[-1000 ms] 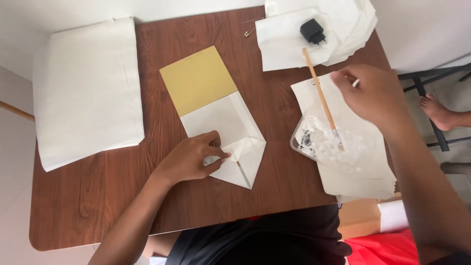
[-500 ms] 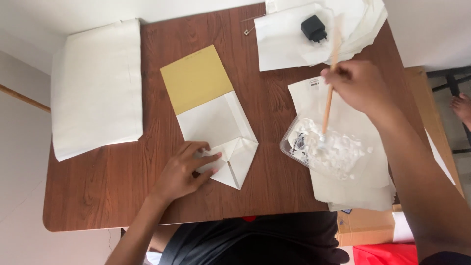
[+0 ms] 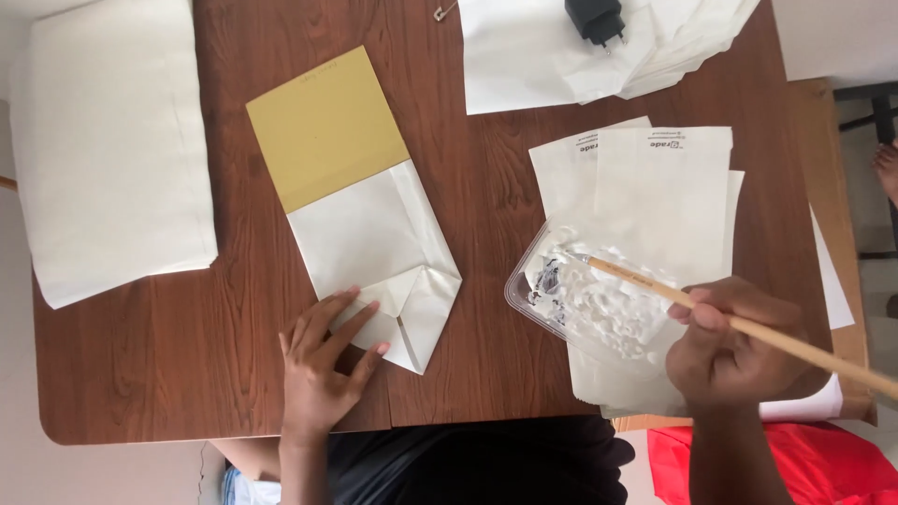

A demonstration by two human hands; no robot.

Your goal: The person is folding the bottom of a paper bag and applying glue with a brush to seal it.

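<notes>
My left hand lies flat, fingers spread, on the folded lower end of a white paper bag in the middle of the brown table. A yellow card sticks out of the bag's far end. My right hand grips a wooden stick, whose tip rests in a clear plastic tray smeared with white paste. The tray sits on flat white paper bags at the right.
A stack of white paper lies at the table's left. More white sheets with a black plug adapter on them lie at the far edge, a safety pin beside them. Red cloth shows near right.
My right hand with the stick has come down from the far right of the table to the near side of the tray. The camera has moved closer. My left hand stays on the bag's fold.
</notes>
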